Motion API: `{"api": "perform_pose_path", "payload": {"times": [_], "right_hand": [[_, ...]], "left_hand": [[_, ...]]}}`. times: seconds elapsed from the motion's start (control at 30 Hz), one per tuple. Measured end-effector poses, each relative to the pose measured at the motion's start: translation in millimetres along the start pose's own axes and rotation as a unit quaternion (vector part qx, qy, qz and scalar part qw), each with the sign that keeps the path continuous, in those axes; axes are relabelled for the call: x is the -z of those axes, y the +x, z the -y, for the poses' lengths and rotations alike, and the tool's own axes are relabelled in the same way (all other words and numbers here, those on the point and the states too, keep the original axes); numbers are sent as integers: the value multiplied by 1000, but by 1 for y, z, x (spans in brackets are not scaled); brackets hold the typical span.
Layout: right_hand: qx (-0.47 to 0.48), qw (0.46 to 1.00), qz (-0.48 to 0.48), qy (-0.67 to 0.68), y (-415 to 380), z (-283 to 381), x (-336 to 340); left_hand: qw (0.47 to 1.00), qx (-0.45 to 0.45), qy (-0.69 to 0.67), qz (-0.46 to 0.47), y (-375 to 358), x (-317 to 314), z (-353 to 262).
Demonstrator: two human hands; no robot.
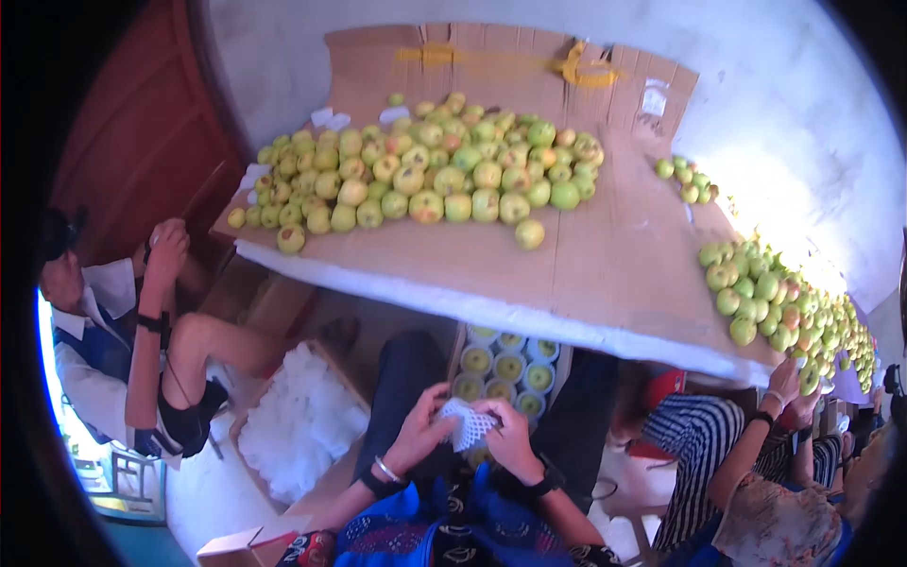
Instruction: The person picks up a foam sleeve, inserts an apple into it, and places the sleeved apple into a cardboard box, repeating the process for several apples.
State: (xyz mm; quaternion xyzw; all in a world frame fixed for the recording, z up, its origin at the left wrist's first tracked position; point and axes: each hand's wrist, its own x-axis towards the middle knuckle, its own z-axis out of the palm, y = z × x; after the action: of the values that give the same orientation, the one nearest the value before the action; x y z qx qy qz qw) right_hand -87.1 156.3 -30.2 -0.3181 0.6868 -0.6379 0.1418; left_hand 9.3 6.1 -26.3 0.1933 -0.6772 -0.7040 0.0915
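Both my hands are in front of my lap, holding a white foam net sleeve (465, 425) between them. My left hand (422, 433) grips its left side, fingers bent around it. On the other side, my right hand (511, 437) pinches the right edge. Whether anything is inside the net cannot be made out. Just beyond the hands, between my knees, stands a box (564, 370) of green apples (510, 367) in rows, several with white net around them. A carton (351, 386) heaped with white foam nets (300, 425) sits to the left of my leg.
A cardboard-covered table (605, 283) spans the view ahead, bearing a large pile of green apples (425, 180) and another pile (765, 293) at right. One person (104, 321) sits at left; another (756, 472) at right reaches to the right pile. Yellow tape (588, 71) lies on the cardboard.
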Motion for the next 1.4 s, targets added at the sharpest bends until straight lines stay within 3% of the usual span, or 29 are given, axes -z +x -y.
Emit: {"api": "perform_pose_path", "payload": {"times": [0.03,0.1,0.17,0.3,0.37,0.5,0.57,0.63,0.73,0.8,0.9,1.0,1.07,1.1,1.17,1.23,1.3,1.4], "right_hand": [[-2,999,48,3,-4,7,-6],[-77,985,66,137,-8,7,-14],[-125,973,43,188,-9,-9,-18],[-181,947,25,262,-12,-18,-24],[-149,960,33,234,-8,-19,-23],[-192,963,57,180,-6,-46,-15],[-402,886,72,218,-10,-49,-13],[-391,881,91,251,-23,-55,-23],[-350,885,58,302,-22,-53,-32],[-355,872,150,301,-16,-42,-29],[-288,882,170,332,-15,-53,-44],[-239,873,30,423,-1,-47,-54],[-211,842,-68,491,13,-32,-49],[-208,842,-67,493,16,-31,-49],[-109,901,-59,415,18,-26,-49],[-115,927,-52,354,15,-17,-46],[-111,943,-41,311,18,-10,-49],[-118,957,-72,255,21,-15,-56]], "left_hand": [[999,-12,-32,0,-6,2,8],[985,63,-156,30,-8,12,4],[902,155,-390,101,-8,26,6],[921,164,-337,105,-12,23,4],[886,210,-398,110,-12,19,3],[915,180,-353,71,-5,30,29],[911,99,-399,-36,-5,41,33],[912,105,-387,-80,-6,46,32],[927,10,-342,-152,-9,40,23],[929,14,-338,-152,-9,31,9],[958,-16,-263,-114,-4,16,9],[978,14,-197,-72,-5,1,12],[995,-41,53,-73,-5,-4,18],[995,-44,55,-73,-5,-6,16],[990,-41,27,-136,-9,-13,8],[985,-24,-29,-167,-7,-13,-1],[964,-45,201,-165,-6,-12,-11],[951,-99,251,-151,-6,-15,-8]]}}
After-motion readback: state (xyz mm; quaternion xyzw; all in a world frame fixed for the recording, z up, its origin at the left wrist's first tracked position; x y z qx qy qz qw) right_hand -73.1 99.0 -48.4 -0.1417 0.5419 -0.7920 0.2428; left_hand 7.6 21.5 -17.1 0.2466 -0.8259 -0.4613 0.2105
